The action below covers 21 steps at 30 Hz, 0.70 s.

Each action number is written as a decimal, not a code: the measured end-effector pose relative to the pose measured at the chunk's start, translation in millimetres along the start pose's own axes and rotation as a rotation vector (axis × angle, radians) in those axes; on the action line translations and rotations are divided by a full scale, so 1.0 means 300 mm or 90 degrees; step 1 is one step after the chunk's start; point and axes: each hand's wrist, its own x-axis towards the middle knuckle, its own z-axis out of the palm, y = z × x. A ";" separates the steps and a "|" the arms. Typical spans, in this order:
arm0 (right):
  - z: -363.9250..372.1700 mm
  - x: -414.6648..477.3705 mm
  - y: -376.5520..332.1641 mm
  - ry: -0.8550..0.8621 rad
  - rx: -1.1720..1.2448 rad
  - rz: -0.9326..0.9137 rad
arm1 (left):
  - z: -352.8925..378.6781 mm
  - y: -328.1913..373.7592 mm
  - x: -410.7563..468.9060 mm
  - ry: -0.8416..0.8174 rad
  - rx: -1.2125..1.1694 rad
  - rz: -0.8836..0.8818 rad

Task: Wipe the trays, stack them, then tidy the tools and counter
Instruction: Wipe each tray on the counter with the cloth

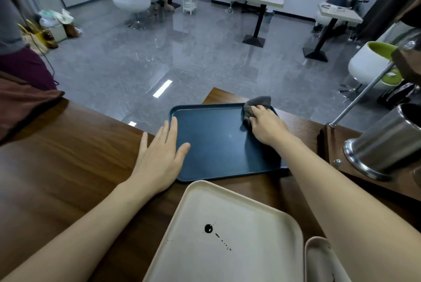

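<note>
Right hand [266,126] pinching the grey cloth [257,101], left hand [159,156] spread flat: wiping hard beyond the grip may shove the seemingly overhanging blue tray [216,145] off the counter [68,145].

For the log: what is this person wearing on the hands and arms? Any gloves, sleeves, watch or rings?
Nothing worn shows. The left hand and right hand are ungloved, with no rings visible. The left forearm and right forearm are bare right to the frame's edge: no sleeve, watch or bracelet in view.
</note>
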 end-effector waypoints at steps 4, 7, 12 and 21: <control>0.011 0.021 0.025 0.016 -0.009 -0.006 | -0.097 -0.067 -0.071 -0.131 -0.073 0.099; 0.019 0.018 0.001 0.003 -0.014 -0.033 | -0.109 -0.081 -0.072 -0.154 -0.067 0.117; 0.052 -0.086 -0.311 -0.063 0.023 -0.259 | -0.104 -0.082 -0.067 -0.165 -0.064 0.105; 0.006 -0.309 -0.384 -0.208 0.058 -0.362 | -0.104 -0.058 -0.074 -0.136 -0.074 0.092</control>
